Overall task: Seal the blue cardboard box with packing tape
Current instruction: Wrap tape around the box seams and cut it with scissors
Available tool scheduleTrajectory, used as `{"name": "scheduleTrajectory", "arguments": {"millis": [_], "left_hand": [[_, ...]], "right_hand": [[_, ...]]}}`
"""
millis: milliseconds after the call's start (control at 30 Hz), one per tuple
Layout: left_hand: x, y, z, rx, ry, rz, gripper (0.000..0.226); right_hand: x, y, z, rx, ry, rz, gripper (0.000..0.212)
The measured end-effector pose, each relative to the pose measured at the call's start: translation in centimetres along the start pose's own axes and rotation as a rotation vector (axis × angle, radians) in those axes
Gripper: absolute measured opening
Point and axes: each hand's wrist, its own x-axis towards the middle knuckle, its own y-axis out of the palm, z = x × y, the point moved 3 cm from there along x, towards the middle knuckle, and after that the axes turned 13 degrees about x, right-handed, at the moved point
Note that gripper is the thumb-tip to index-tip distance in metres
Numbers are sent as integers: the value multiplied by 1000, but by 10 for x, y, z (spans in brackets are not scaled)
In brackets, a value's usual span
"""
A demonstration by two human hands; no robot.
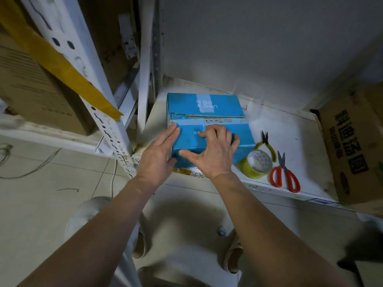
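White metal shelving [107, 121] fills the left side, w/ a slotted upright post and a strip of yellow tape [62, 65] stuck diagonally across it. Brown cartons sit behind it on the left. A low white shelf board [294, 129] runs across the middle to the right, grey wall behind.

Big brown carton [352, 146] w/ black printed characters stands at the shelf's right end.

Blue cardboard box [207, 112] sits on the shelf board, toward its left end, near the front edge. Top flaps are down; the seam betw. them runs left-right, edges a bit ragged, and a pale strip of tape lies along the near flap just below the seam. Another pale tape patch crosses the far flap.

Left hand [159, 154] lies flat on the box's near-left corner, fingers straight & together, tips on the top, thumb down the front face. Right hand [215, 150] is on the near flap, fingers bent w/ tips pressing down on the top, thumb spread out left along the front edge. Can't tell if anything's pinched under the fingertips.

Right of the box, on the shelf: tape roll [257, 164], clear-yellowish, leaning by the box's near-right corner. Red-handled scissors [285, 175] lie just right of the roll, blades pointing away. Yellow-handled pliers [267, 146] lie behind the roll, beside the box.

Tiled floor below, feet in sandals visible.
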Motion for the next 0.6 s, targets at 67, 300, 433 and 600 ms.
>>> {"name": "scheduleTrajectory", "arguments": {"millis": [67, 300, 433, 600], "left_hand": [[-2, 1, 1, 12, 0, 22, 90], [4, -4, -3, -14, -55, -107, 73], [5, -1, -4, -46, -81, -90, 70], [3, -7, -4, -82, -97, 11, 81]], "right_hand": [[-1, 3, -1, -11, -29, -5, 69], [-6, -2, -10, -23, -131, -27, 68], [-1, 0, -2, -46, -45, -39, 72], [-8, -2, -12, -50, -127, -8, 57]]}}
